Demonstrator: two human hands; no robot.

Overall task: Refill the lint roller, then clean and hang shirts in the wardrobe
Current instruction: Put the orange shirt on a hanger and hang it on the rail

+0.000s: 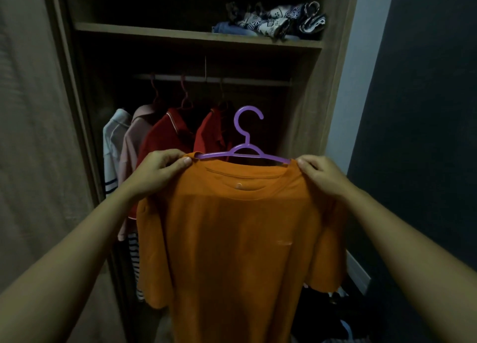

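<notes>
An orange T-shirt point(232, 239) hangs on a purple plastic hanger point(245, 141), held up in front of the open wardrobe. My left hand point(160, 170) pinches the shirt's left shoulder beside the collar. My right hand point(320, 172) grips the right shoulder at the hanger's end. The hanger's hook points up, free, well below the wardrobe rail point(211, 79). No lint roller is in view.
On the rail hang two red shirts point(167, 139), a pink one point(134, 141) and a white one point(113, 136) to the left. Folded patterned clothes point(273, 20) lie on the upper shelf point(154, 32). Rail space at right is bare. Dark wall at right; clothes on the floor point(335, 317).
</notes>
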